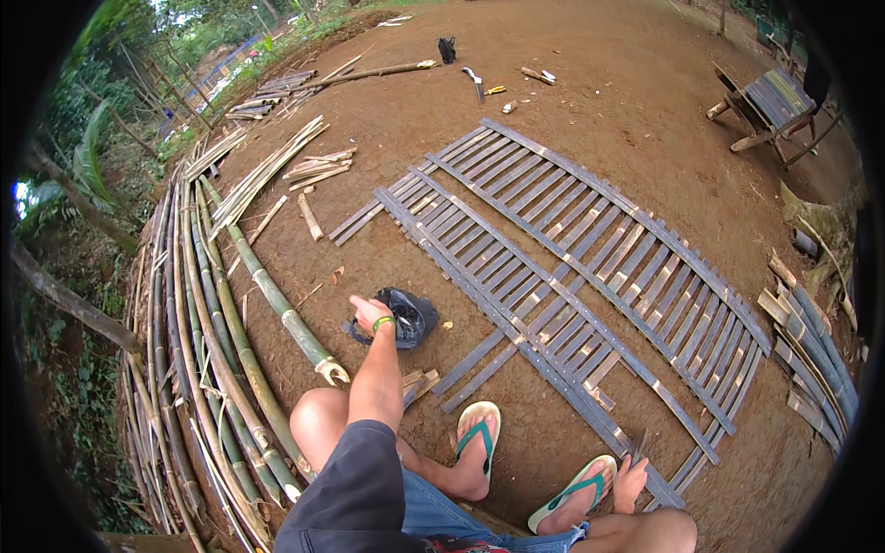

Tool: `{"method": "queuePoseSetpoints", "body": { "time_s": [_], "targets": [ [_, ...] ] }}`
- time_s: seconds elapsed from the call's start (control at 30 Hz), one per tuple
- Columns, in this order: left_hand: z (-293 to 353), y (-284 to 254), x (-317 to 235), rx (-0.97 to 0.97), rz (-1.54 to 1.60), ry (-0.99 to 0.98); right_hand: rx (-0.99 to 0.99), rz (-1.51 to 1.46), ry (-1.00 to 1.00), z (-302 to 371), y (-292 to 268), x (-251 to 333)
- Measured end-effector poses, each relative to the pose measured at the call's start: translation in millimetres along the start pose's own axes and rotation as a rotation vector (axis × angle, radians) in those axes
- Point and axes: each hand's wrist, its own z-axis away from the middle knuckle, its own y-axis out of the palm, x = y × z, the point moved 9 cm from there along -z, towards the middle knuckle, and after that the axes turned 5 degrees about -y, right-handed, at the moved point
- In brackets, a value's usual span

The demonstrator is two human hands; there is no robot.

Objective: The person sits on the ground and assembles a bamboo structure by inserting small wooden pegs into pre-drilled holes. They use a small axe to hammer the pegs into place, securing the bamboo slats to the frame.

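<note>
My left hand [371, 313] is at the left rim of a black plastic bag [411, 319], its fingers drawn together; what they hold, if anything, is too small to make out. Small light bits show inside the bag. Low on the right, my right hand [631, 482] is closed round a dark, narrow tool [639, 446], its kind unclear, beside the near end of a slatted bamboo panel [553, 355]. Long dark strips cross the panel's slats. A second slatted panel [608, 226] lies along its far side.
Long bamboo poles [198, 341] are piled at the left, with a thick green pole [286, 313] beside them. Split strips [267, 175] lie farther off. A saw [474, 83] and yellow-handled pliers [496, 90] rest on the dirt. Bamboo pieces [811, 350] stack at right.
</note>
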Motion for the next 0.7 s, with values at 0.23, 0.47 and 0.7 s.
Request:
{"method": "queuePoseSetpoints", "body": {
  "time_s": [0.23, 0.47, 0.7],
  "targets": [
    [-32, -71, -293, -0.26, 0.056, 0.682, -0.059, -0.014, -0.021, -1, 1, -18],
    [-17, -142, -433, -0.217, 0.087, 0.787, -0.085, 0.025, 0.037, 2, -7, -19],
    [76, -11, -328, 0.543, 0.199, 0.977, -0.055, -0.034, 0.092, 0, -6, -16]
  ]
}}
